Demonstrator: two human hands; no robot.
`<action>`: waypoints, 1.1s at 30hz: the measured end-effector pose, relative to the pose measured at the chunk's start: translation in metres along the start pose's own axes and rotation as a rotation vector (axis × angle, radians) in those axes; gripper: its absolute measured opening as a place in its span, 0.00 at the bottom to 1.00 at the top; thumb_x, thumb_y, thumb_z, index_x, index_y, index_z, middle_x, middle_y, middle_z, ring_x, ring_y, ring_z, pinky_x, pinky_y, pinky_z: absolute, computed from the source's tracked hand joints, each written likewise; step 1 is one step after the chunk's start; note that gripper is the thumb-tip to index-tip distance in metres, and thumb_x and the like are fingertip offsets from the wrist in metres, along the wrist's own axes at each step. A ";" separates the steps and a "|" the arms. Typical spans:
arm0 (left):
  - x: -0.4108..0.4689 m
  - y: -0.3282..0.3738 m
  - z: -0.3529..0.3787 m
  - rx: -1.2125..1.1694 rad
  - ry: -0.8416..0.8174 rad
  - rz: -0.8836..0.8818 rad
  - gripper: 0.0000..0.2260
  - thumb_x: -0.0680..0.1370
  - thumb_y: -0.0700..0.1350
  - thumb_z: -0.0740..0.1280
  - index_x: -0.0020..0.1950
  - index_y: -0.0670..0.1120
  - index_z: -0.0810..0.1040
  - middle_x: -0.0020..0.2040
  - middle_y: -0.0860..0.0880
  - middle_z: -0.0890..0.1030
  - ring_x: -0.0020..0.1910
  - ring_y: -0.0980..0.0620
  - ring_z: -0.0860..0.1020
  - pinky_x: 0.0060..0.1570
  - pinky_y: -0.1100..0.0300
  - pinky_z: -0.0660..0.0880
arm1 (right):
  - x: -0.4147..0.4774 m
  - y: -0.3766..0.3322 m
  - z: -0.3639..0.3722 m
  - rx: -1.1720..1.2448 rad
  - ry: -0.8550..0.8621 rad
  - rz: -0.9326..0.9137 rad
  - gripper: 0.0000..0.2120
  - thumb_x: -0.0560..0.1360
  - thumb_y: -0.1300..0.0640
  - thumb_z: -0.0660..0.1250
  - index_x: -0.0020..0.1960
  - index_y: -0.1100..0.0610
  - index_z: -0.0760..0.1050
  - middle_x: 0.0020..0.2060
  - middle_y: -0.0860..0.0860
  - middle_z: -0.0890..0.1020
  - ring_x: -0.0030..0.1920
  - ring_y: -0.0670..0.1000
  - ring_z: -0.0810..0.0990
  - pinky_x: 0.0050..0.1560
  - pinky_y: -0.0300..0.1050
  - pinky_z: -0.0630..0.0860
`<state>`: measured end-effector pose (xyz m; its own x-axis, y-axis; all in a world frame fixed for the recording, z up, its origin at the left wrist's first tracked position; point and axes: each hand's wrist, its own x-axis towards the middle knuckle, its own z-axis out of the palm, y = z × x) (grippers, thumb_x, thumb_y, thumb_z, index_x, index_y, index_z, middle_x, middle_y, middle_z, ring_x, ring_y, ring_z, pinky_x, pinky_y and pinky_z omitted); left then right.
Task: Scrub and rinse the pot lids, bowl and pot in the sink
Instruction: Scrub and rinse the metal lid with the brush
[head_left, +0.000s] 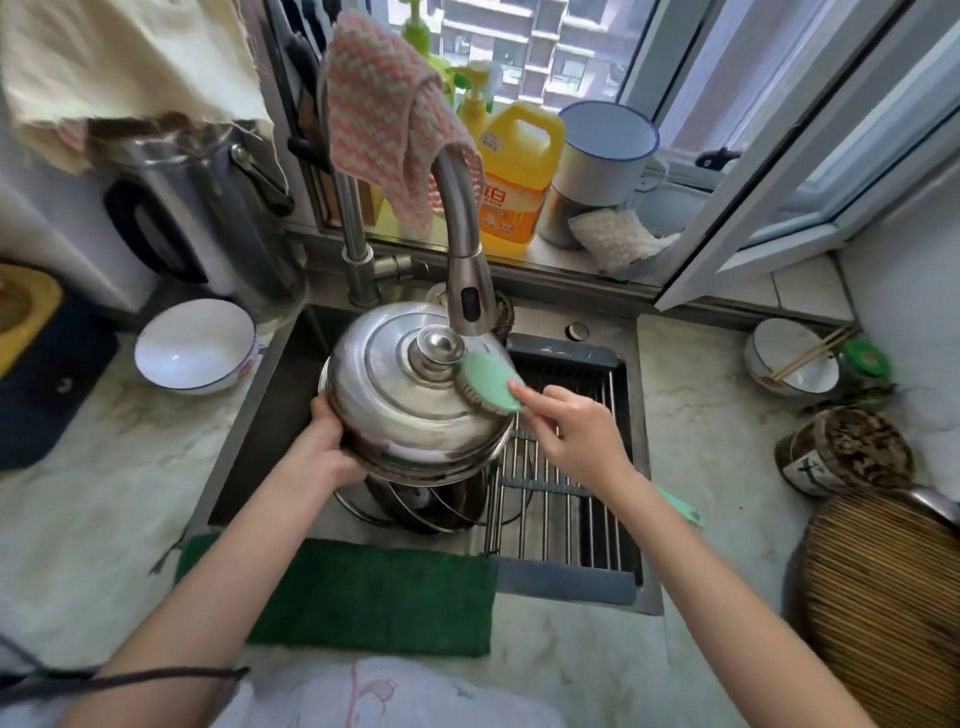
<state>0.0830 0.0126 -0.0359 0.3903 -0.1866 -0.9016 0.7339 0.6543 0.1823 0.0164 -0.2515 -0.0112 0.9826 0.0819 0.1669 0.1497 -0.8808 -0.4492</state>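
Observation:
A domed steel pot lid (405, 410) with a round knob is held tilted over the sink (270, 395), right under the faucet head (470, 291). My left hand (332, 441) grips the lid's lower left rim. My right hand (576, 426) holds a green scrubbing brush (488, 382), bristles pressed on the lid's upper right side beside the knob. Below the lid, another pot or lid (431, 504) lies in the basin, mostly hidden. A white bowl (195, 345) stands on the counter left of the sink.
A metal drying rack (566, 499) spans the sink's right half. A green mat (363, 592) lies along the front edge. A yellow detergent jug (514, 176), enamel mug (605, 150) and sponge sit on the sill. A steel kettle (208, 202) stands back left; a bowl with chopsticks (792, 358) right.

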 end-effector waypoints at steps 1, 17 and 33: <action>-0.003 0.000 -0.001 0.027 -0.004 0.001 0.28 0.70 0.67 0.64 0.53 0.45 0.80 0.52 0.43 0.81 0.52 0.43 0.77 0.58 0.44 0.70 | 0.002 0.006 0.003 0.047 0.025 0.126 0.19 0.77 0.57 0.64 0.67 0.47 0.73 0.35 0.47 0.76 0.30 0.47 0.71 0.29 0.44 0.69; -0.013 0.005 -0.014 0.253 -0.035 0.036 0.26 0.71 0.66 0.62 0.48 0.44 0.81 0.50 0.43 0.82 0.52 0.43 0.76 0.59 0.48 0.71 | 0.030 -0.008 -0.001 0.152 -0.034 0.339 0.16 0.79 0.55 0.62 0.66 0.49 0.74 0.45 0.50 0.84 0.26 0.42 0.69 0.28 0.38 0.65; -0.019 -0.030 0.017 0.758 0.012 0.579 0.15 0.78 0.55 0.63 0.42 0.45 0.80 0.43 0.44 0.83 0.44 0.48 0.81 0.48 0.56 0.78 | 0.078 -0.030 -0.060 -0.081 -0.435 0.077 0.16 0.79 0.53 0.60 0.65 0.44 0.75 0.46 0.50 0.84 0.31 0.45 0.75 0.31 0.40 0.69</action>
<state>0.0627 -0.0156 -0.0172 0.8036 0.0277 -0.5945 0.5949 -0.0075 0.8038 0.0820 -0.2465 0.0686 0.9479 0.1882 -0.2572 0.0823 -0.9242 -0.3730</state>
